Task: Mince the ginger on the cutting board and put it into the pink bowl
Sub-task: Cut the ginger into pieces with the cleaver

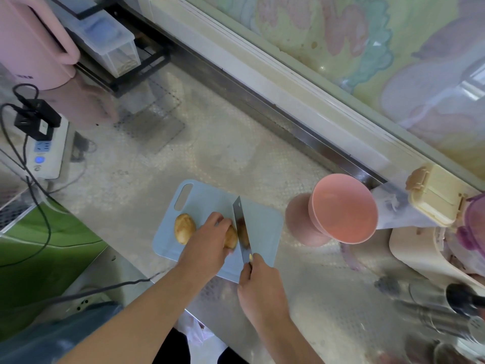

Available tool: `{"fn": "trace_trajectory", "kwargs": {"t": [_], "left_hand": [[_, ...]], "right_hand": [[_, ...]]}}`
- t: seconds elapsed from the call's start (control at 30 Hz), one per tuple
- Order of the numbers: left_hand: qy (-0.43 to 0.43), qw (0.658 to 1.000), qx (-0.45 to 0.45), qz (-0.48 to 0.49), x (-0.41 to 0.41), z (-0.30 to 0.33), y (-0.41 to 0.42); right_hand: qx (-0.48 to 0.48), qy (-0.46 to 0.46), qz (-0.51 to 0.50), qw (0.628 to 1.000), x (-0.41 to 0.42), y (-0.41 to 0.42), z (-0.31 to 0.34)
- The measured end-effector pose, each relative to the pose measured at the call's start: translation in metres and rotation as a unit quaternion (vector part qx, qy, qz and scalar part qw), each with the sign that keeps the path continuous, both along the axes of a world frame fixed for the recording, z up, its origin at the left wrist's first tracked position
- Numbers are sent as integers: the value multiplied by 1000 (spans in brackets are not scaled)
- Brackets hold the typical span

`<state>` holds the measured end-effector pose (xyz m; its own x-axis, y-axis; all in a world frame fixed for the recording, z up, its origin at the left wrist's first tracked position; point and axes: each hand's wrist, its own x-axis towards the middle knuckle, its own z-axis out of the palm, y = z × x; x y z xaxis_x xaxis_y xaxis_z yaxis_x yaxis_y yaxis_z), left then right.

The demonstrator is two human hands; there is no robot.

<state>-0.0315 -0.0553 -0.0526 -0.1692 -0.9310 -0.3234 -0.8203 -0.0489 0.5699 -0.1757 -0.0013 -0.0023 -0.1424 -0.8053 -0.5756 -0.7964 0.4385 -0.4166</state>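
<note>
The left hand (210, 241) is pinning the ginger (231, 236) while the right hand (258, 281) is gripping the cleaver (241, 227); fingertips should probably be staying curled back from the blade.

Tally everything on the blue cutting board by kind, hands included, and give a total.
Ginger pieces: 2, one loose, one held
Cleavers: 1
Hands: 2, left hand, right hand
Total: 5

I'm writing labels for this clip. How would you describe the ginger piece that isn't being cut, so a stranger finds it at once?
Start at the light blue plastic cutting board on the speckled counter. Near its slotted handle end lies a tan, oval ginger piece. Unlike the ginger piece under the left hand beside the steel cleaver, it lies alone, untouched.
</note>
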Motion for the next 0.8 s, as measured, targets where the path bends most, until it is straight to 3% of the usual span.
{"fn": "trace_trajectory", "kwargs": {"t": [0.6,0.8], "left_hand": [[9,1000,-8,-3,0,1,1],[120,988,-12,99,7,0,13]], "right_hand": [[-11,-5,18,1000,1,0,0],[-10,-20,42,999,6,4,4]]}}
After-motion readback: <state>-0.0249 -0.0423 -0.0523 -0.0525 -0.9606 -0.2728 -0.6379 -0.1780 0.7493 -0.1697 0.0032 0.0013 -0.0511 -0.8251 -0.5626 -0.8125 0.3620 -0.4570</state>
